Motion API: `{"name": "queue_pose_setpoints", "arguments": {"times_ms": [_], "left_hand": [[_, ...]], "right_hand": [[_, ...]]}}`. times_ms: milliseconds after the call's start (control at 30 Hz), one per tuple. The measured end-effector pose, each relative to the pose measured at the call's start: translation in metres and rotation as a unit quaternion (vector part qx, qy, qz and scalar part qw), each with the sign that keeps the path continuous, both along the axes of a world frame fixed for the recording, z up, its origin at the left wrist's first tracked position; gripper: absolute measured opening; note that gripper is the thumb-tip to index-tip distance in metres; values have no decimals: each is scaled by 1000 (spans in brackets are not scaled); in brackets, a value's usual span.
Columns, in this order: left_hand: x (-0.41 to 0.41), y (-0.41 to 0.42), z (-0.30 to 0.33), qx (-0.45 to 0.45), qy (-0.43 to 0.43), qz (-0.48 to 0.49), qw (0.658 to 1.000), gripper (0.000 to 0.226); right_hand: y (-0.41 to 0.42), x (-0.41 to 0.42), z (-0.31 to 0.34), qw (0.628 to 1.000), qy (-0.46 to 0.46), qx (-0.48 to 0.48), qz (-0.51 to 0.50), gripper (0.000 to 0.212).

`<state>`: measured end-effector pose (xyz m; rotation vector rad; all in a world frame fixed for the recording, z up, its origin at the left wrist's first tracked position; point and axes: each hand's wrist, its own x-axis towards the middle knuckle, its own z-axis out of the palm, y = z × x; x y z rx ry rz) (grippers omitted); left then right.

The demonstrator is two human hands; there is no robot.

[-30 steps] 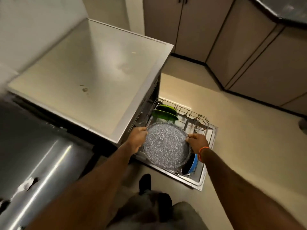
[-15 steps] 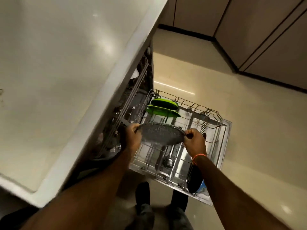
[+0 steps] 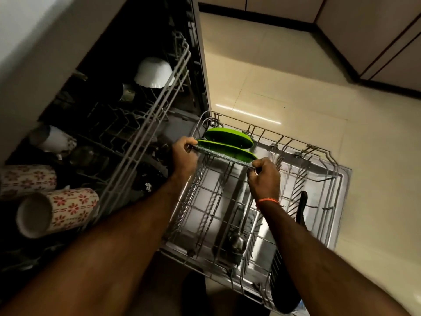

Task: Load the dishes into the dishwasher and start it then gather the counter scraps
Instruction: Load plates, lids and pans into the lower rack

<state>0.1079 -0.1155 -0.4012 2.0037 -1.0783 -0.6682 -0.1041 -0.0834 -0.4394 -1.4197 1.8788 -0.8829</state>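
Head view: left hand [image 3: 183, 153] and right hand [image 3: 264, 176] grip the speckled grey round plate [image 3: 224, 155] edge-on. At twelve o'clock the green plates [image 3: 227, 139] sit just beside it. A tilt could knock them.

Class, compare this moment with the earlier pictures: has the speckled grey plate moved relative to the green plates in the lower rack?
Yes. The speckled grey plate, held by the left hand and right hand, has tipped on edge and moved back against the green plates.

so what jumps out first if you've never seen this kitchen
Both hands, left and right, grip a speckled plate edge-on over the pulled-out lower rack. Just behind it stand two green plates. Floral mugs lie in the upper rack at left.
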Motion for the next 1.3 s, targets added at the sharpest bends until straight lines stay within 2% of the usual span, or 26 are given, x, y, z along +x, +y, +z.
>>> {"name": "queue_pose_setpoints", "arguments": {"times_ms": [167,267,400,567,733,900,1000,1167,1300], "left_hand": [[-7,-4,-6,-8,-33,-39,999,32],[-5,1,-9,-62,-79,-41,994,31],[-2,1,-18,-40,-90,-47,994,30],[5,2,-23,-85,-215,-130,964,21],[10,12,-12,-121,-232,-146,954,26],[13,18,-14,-53,-198,-92,974,29],[16,11,-13,-6,-112,-4,994,24],[25,1,-11,26,-199,-89,976,22],[25,1,-12,-27,-216,-124,968,26]], "right_hand": [[-1,-5,-20,999,21,31,-19,17],[-3,-6,-21,997,58,48,19,21],[-10,0,-19,990,111,60,64,23],[-15,-3,-14,987,124,71,70,26],[-9,-1,3,989,110,48,86,29],[-19,7,7,983,135,70,100,28],[-30,17,5,979,148,70,119,25],[-52,30,-7,978,155,103,92,25],[-54,28,-19,982,126,132,52,24]]}}
